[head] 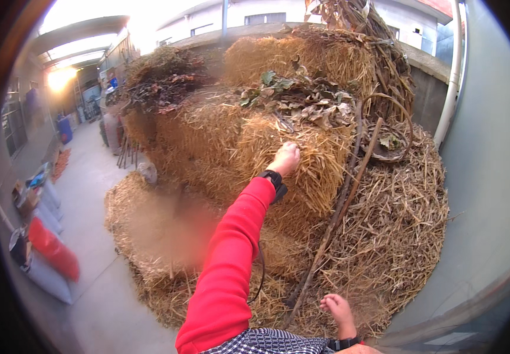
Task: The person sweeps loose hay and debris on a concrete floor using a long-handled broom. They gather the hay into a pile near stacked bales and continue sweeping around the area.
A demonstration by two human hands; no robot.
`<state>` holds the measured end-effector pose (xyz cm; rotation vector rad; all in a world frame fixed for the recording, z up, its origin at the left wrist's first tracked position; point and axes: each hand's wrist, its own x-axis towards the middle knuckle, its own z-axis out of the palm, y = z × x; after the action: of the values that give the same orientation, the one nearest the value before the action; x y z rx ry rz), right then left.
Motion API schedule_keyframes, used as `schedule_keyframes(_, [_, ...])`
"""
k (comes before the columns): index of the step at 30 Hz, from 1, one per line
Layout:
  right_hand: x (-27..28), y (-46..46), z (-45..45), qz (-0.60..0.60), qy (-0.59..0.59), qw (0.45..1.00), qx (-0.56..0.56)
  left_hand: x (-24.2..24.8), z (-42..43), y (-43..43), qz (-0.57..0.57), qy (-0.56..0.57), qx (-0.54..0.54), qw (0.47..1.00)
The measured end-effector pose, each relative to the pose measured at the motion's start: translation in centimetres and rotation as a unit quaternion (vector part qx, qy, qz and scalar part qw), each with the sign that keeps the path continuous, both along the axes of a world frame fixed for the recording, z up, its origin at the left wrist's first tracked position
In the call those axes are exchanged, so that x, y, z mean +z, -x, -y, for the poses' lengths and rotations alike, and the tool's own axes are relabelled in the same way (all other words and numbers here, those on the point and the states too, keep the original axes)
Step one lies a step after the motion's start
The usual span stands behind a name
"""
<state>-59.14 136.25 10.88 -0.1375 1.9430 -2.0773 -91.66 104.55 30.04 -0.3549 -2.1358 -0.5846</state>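
My left hand (286, 157), in a red sleeve with a black wrist strap, reaches out to the upper front edge of a straw bale (321, 177). Its fingers are curled against the straw, and whether any stalks are between them cannot be made out. Dry leaves (312, 101), some still green, lie on top of the bale just beyond it. Low in front of my body, my right hand (338, 307) hovers over loose straw (383, 239) with its fingers curled in and nothing visible in them. Two wooden poles (347, 199) lean against the bale between the hands.
A wicker basket (387, 150) with a tall handle sits on the straw at right. Dried corn stalks (387, 57) and dark dried plants (162, 79) top the stack. Several sacks (53, 248) line the left wall across the concrete floor (91, 199). A blur covers the lower-left straw.
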Motion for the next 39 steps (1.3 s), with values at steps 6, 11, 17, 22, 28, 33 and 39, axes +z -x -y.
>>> schedule_keyframes(6, [-2.7, -1.6, -0.7, 0.042, 0.010, 0.995, -0.089, 1.1, 1.6, 6.4, 0.128, 0.060, 0.091, 0.986])
schedule_keyframes(11, [-7.5, -3.2, -1.5, 0.070, 0.009, 0.991, -0.113, 0.5, 1.8, 9.9, 0.200, 0.104, 0.158, 0.961])
schedule_keyframes(17, [-11.0, -4.3, -1.9, 0.103, -0.008, 0.990, -0.097, -0.4, 1.9, 10.3, 0.102, 0.067, 0.167, 0.978])
schedule_keyframes(22, [-8.6, -4.4, -0.9, 0.114, -0.005, 0.990, -0.081, 1.4, 3.3, 6.4, 0.069, 0.051, 0.078, 0.993])
schedule_keyframes(28, [-7.2, -3.1, -0.8, 0.128, 0.005, 0.990, -0.060, 1.9, 2.7, -4.8, -0.006, 0.037, -0.018, 0.999])
schedule_keyframes(33, [-7.8, -1.8, -0.9, 0.148, 0.091, 0.984, -0.033, -5.0, 0.1, -21.9, 0.084, -0.091, -0.123, 0.985])
schedule_keyframes(39, [-10.2, -1.5, 2.4, 0.182, 0.073, 0.974, 0.113, -17.3, -5.3, -36.6, 0.490, -0.167, -0.196, 0.833])
